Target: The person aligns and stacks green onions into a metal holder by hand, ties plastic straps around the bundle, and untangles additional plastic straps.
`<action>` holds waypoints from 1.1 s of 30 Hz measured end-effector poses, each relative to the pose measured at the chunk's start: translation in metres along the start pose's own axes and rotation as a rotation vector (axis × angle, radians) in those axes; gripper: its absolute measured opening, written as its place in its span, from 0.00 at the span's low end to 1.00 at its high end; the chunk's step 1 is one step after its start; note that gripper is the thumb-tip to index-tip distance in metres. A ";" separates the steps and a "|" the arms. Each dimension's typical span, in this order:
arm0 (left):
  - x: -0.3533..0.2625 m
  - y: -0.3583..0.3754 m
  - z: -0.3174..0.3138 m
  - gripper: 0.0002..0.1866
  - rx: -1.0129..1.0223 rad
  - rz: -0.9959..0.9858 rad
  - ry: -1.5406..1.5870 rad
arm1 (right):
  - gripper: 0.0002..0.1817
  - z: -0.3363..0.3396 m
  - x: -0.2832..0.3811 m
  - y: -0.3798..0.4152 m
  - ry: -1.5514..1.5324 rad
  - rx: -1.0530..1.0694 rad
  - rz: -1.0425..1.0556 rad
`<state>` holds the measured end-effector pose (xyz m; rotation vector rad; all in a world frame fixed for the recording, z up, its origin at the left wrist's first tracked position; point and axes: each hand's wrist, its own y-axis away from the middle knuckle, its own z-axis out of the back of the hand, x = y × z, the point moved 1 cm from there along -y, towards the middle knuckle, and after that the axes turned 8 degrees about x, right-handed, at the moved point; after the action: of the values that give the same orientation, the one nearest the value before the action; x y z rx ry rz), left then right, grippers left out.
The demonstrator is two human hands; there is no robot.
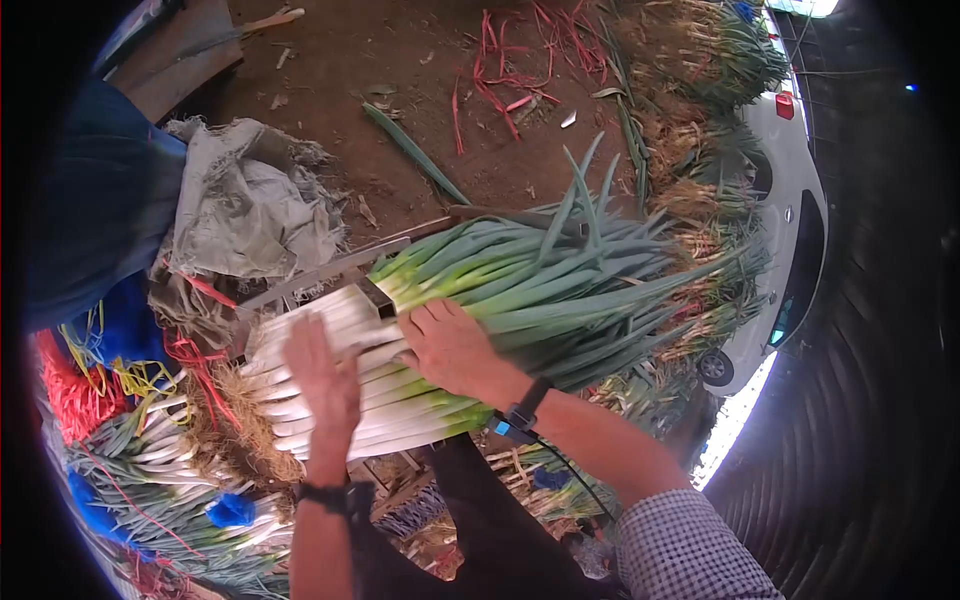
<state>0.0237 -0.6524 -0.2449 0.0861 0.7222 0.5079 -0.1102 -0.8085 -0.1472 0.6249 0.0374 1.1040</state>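
A thick layer of long green onions (345,400) lies crosswise before me, white stalks and roots to the left and green leaves to the right. My left hand (325,378), slightly blurred, is over the white stalks with its fingers stretched out. Farther right, where white turns to green, my right hand (450,345) closes over the green onions, fingers on the far side and thumb on the near side of a stalk. Under the bundle, a wooden frame (330,268) partly shows, with a dark strap (376,298) by the stalks.
Grey sacking (255,205) lies at the left, beside a dark blue cloth (110,190). Red ties (510,60) are scattered on the dirt floor (330,70). More onions (150,455) are piled lower left, others along the right. Behind these stands a white car (785,190).
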 end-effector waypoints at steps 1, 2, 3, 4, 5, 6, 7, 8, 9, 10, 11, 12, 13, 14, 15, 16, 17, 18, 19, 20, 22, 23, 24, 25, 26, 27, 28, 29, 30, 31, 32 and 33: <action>-0.016 -0.003 -0.004 0.34 0.042 0.038 -0.028 | 0.27 0.000 -0.002 0.000 -0.003 -0.004 0.012; -0.025 -0.010 -0.006 0.32 0.071 0.073 -0.061 | 0.27 0.001 -0.009 -0.003 -0.020 0.021 0.044; -0.024 -0.016 -0.009 0.31 0.024 0.033 -0.060 | 0.26 0.001 -0.021 -0.005 -0.038 0.046 0.074; -0.020 -0.015 -0.010 0.30 -0.004 -0.005 -0.061 | 0.25 0.010 -0.025 -0.005 -0.071 0.081 0.097; -0.016 -0.006 -0.009 0.29 -0.020 -0.044 -0.067 | 0.23 0.021 -0.040 -0.003 0.127 0.232 0.093; -0.014 -0.003 -0.008 0.28 -0.032 -0.048 -0.067 | 0.23 0.039 -0.060 -0.003 0.071 0.088 0.029; -0.015 -0.005 -0.008 0.28 -0.053 -0.058 -0.064 | 0.23 0.053 -0.083 0.000 0.024 -0.061 -0.037; -0.019 -0.008 -0.011 0.29 -0.075 -0.074 -0.052 | 0.24 0.061 -0.108 0.008 0.037 0.045 -0.115; -0.017 -0.008 -0.015 0.31 -0.105 -0.080 -0.090 | 0.26 0.069 -0.134 0.020 0.056 0.155 -0.196; -0.017 -0.008 -0.017 0.31 -0.105 -0.081 -0.092 | 0.27 0.076 -0.150 0.032 0.074 0.267 -0.274; -0.016 -0.008 -0.018 0.32 -0.108 -0.077 -0.097 | 0.28 0.080 -0.157 0.045 0.069 0.210 -0.245; -0.015 -0.008 -0.019 0.33 -0.108 -0.073 -0.104 | 0.28 0.085 -0.157 0.060 0.061 0.153 -0.216; -0.016 -0.007 -0.019 0.31 -0.089 -0.059 -0.091 | 0.29 0.088 -0.155 0.076 0.050 0.097 -0.191; -0.018 -0.008 -0.020 0.30 -0.081 -0.061 -0.081 | 0.29 0.090 -0.154 0.088 0.039 0.048 -0.162; -0.019 -0.008 -0.020 0.29 -0.072 -0.060 -0.078 | 0.30 0.089 -0.151 0.098 0.023 -0.002 -0.129; -0.017 -0.006 -0.018 0.29 -0.061 -0.052 -0.083 | 0.30 0.086 -0.147 0.103 -0.001 -0.052 -0.088; -0.016 -0.005 -0.019 0.26 -0.058 -0.062 -0.093 | 0.30 0.085 -0.146 0.109 -0.046 -0.087 -0.089; -0.015 -0.004 -0.020 0.24 -0.067 -0.072 -0.090 | 0.30 0.079 -0.150 0.113 -0.024 -0.170 -0.072; -0.017 -0.005 -0.017 0.24 -0.058 -0.070 -0.074 | 0.30 0.072 -0.155 0.118 -0.005 -0.252 -0.060; -0.020 -0.006 -0.016 0.24 -0.052 -0.068 -0.057 | 0.30 0.065 -0.161 0.120 0.017 -0.334 -0.049; -0.017 -0.009 -0.018 0.24 -0.047 -0.069 -0.096 | 0.30 0.054 -0.177 0.112 -0.032 -0.271 -0.059; -0.016 -0.011 -0.019 0.24 -0.041 -0.066 -0.096 | 0.30 0.053 -0.185 0.104 -0.045 -0.237 -0.062; -0.016 -0.008 -0.020 0.24 -0.027 -0.056 -0.095 | 0.30 0.050 -0.189 0.098 -0.063 -0.195 -0.065; -0.016 -0.007 -0.019 0.24 -0.016 -0.050 -0.112 | 0.30 0.048 -0.193 0.093 -0.044 -0.206 -0.035; -0.019 -0.007 -0.020 0.27 -0.022 -0.044 -0.162 | 0.29 0.048 -0.193 0.093 -0.041 -0.210 -0.037; -0.021 -0.006 -0.022 0.29 -0.050 -0.005 -0.198 | 0.29 0.052 -0.192 0.093 -0.030 -0.212 -0.041; -0.024 -0.002 -0.026 0.31 -0.074 0.034 -0.229 | 0.29 0.056 -0.189 0.096 -0.017 -0.209 -0.047; -0.033 0.000 -0.035 0.33 -0.107 0.045 -0.215 | 0.23 0.061 -0.183 0.100 0.003 -0.250 -0.034; -0.041 0.003 -0.043 0.34 -0.139 0.063 -0.209 | 0.22 0.070 -0.175 0.106 0.008 -0.304 -0.030; -0.045 0.003 -0.043 0.35 -0.130 0.093 -0.178 | 0.21 0.083 -0.164 0.112 0.010 -0.366 -0.020; -0.046 0.002 -0.042 0.34 -0.099 0.104 -0.151 | 0.20 0.092 -0.153 0.116 0.011 -0.437 -0.010; -0.045 0.001 -0.038 0.34 -0.070 0.105 -0.143 | 0.20 0.093 -0.140 0.120 0.006 -0.422 0.005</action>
<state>-0.0302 -0.6762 -0.2450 0.0941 0.5617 0.6201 -0.2435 -0.9324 -0.0491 0.2430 -0.1878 1.0771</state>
